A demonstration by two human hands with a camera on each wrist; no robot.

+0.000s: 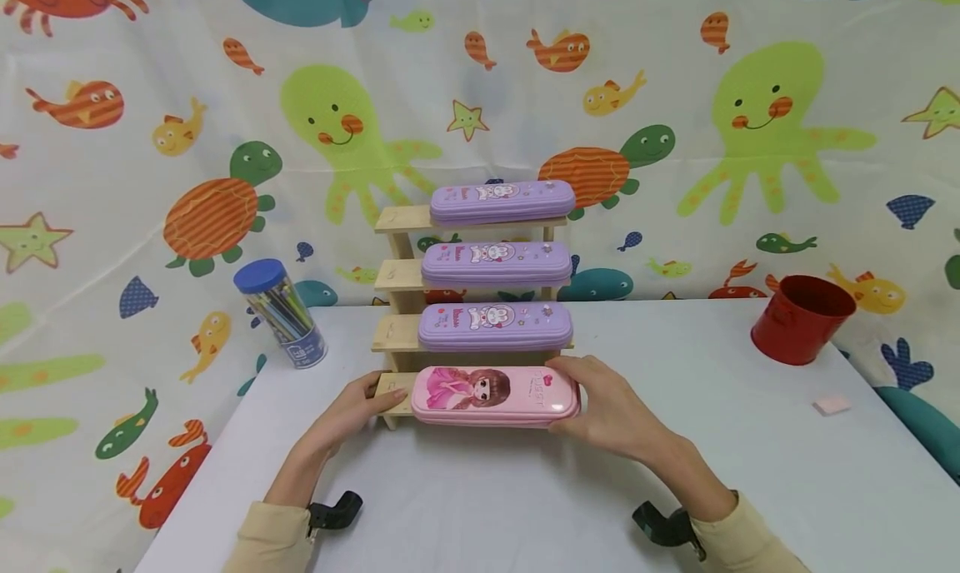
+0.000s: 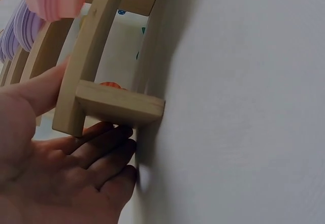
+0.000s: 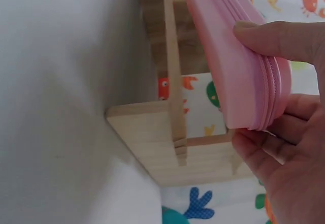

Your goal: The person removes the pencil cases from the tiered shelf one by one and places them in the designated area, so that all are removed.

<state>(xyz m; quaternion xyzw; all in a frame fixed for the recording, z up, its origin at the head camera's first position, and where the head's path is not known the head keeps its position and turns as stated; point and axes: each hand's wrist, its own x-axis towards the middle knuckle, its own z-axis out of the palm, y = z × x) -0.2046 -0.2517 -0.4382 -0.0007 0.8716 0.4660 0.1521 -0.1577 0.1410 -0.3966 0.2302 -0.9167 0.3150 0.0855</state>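
A pink pencil case [image 1: 525, 396] with a doll picture on its lid lies along the lowest step of a stepped wooden rack [image 1: 397, 333]. My right hand [image 1: 615, 411] grips its right end, thumb on the near side and fingers behind. In the right wrist view the zipper of the pink pencil case [image 3: 238, 76] runs between thumb and fingers. My left hand [image 1: 348, 411] holds the left end of the lowest step. In the left wrist view the thumb of my left hand [image 2: 66, 168] lies over that board, with the fingers beside the rack's leg [image 2: 119, 102].
Three purple pencil cases [image 1: 495, 327] sit on the steps above. A clear jar of pens with a blue lid [image 1: 281, 313] stands on the white table [image 1: 480, 506] at the left. On the right are a red bucket [image 1: 798, 323] and a pale pink block [image 1: 832, 405]. A patterned curtain hangs behind.
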